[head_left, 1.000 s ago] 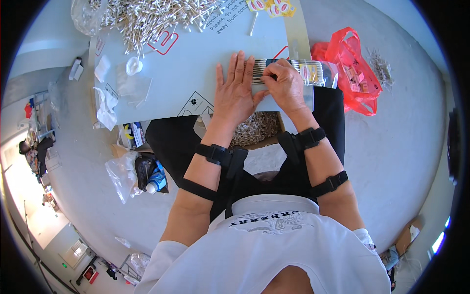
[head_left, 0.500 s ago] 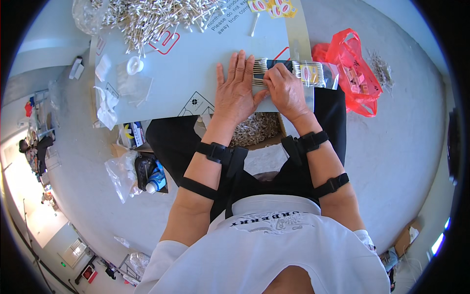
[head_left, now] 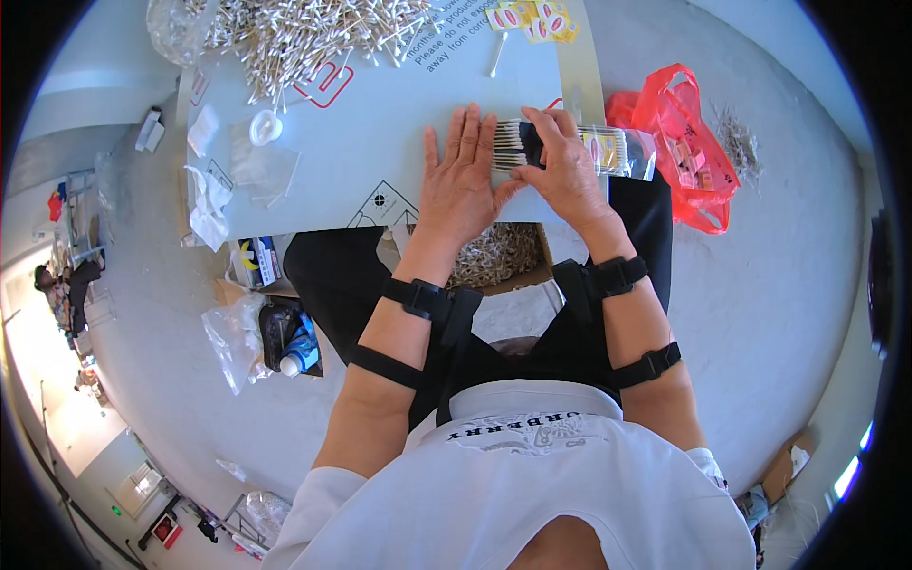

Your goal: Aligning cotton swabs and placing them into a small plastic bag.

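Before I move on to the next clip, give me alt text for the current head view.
A person's left hand lies palm-down on a grey tabletop while the right hand is over a clear packet of cotton swabs. Loose swabs lie heaped at the far left; a red plastic bag is beyond the right edge.

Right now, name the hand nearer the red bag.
Right. The right hand is left of the red bag; the left hand is farther left, palm down.
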Demonstrator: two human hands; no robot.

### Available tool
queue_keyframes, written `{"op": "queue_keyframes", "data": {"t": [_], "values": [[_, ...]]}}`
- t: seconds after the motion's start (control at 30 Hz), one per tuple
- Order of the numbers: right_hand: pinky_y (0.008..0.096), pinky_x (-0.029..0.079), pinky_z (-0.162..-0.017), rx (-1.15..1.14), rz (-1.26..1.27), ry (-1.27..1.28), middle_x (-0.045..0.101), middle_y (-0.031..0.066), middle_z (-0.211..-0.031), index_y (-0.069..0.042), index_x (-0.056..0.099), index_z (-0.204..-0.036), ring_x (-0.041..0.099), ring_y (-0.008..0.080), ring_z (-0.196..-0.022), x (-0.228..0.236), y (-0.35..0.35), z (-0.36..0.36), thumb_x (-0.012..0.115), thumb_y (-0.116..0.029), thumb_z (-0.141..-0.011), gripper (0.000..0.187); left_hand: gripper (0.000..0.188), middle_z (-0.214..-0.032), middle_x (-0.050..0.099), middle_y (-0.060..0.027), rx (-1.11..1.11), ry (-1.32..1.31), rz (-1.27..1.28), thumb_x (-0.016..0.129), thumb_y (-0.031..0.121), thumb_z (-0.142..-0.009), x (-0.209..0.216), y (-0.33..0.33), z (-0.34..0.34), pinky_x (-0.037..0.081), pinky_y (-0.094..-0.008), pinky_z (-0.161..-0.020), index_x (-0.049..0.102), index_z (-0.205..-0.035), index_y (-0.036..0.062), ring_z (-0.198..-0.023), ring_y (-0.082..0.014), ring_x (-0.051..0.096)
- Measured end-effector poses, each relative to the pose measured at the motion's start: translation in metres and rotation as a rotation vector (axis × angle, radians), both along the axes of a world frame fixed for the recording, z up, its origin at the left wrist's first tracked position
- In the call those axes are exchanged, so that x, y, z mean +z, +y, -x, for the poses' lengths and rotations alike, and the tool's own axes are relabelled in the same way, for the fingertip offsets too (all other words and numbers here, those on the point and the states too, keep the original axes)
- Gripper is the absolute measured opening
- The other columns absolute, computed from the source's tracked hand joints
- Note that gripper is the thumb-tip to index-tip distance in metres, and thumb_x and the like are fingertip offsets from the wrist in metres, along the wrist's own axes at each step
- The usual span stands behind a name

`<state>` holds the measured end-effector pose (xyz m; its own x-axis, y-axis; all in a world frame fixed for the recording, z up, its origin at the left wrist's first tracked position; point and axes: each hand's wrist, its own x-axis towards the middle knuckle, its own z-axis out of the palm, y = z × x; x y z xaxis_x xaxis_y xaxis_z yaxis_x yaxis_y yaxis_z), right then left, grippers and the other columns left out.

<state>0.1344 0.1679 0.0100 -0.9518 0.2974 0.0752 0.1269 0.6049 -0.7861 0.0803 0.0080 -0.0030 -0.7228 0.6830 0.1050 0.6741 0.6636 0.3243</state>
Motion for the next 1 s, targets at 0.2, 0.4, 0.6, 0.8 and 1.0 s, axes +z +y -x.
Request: {"op": "queue_keyframes", "data": {"t": [0.2,0.4,0.6,0.8,1.0], "values": [[0.0465,0.052,-0.082,0.187,-0.174,-0.055,0.05,0.0159,-0.119,-0.005,0.055,-0.123,0.061,0.0389,-0.1,0.01,0.009,0.007,0.078,-0.006,-0.068,0.06,0.086,-0.157,0.026,-0.0158,-0.02,-0.024,0.006,0.058,0.055,-0.087,0.002,-0.003,0.001,0.01,-0.0556,-0.118,0.028,-0.15,0.0055,-0.147,-0.0296,0.021],[0.0427,0.051,-0.083,0.112,-0.194,-0.072,0.055,0.0123,-0.115,-0.007,0.059,-0.122,0.061,0.0366,-0.099,0.015,0.008,0.001,0.074,-0.007,-0.075,0.049,0.084,-0.158,0.024,-0.0151,-0.026,-0.028,0.056,0.053,0.056,-0.09,-0.002,0.0,0.002,0.009,-0.054,-0.118,0.026,-0.152,0.0067,-0.148,-0.0285,0.018],[0.05,0.032,-0.106,-0.194,-0.566,0.136,0.048,0.0124,-0.139,-0.013,0.053,-0.133,0.043,0.0334,-0.129,-0.003,0.063,-0.041,0.065,-0.026,-0.088,0.048,0.081,-0.16,0.02,-0.0144,-0.003,-0.01,0.086,0.052,0.053,-0.092,0.0,0.0,-0.001,0.008,-0.0526,-0.119,0.024,-0.152,0.0061,-0.149,-0.0273,0.016],[0.0544,0.013,-0.116,-0.03,-0.594,-0.136,0.024,0.0119,-0.158,-0.022,0.032,-0.151,0.023,0.0315,-0.145,-0.022,0.073,-0.064,0.055,-0.041,-0.095,0.064,0.081,-0.16,0.018,-0.0147,0.039,-0.012,0.073,0.053,0.05,-0.093,-0.002,0.016,-0.01,0.008,-0.0525,-0.119,0.019,-0.154,0.0071,-0.149,-0.0283,0.014],[0.0551,0.011,-0.117,-0.015,-0.418,-0.152,0.02,0.0123,-0.159,-0.024,0.028,-0.153,0.02,0.0306,-0.147,-0.029,0.07,-0.062,0.053,-0.042,-0.096,0.065,0.083,-0.16,0.017,-0.0143,0.07,-0.036,0.064,0.052,0.053,-0.092,-0.002,0.049,-0.028,0.009,-0.0523,-0.119,0.02,-0.153,0.0066,-0.149,-0.0287,0.014]]}}
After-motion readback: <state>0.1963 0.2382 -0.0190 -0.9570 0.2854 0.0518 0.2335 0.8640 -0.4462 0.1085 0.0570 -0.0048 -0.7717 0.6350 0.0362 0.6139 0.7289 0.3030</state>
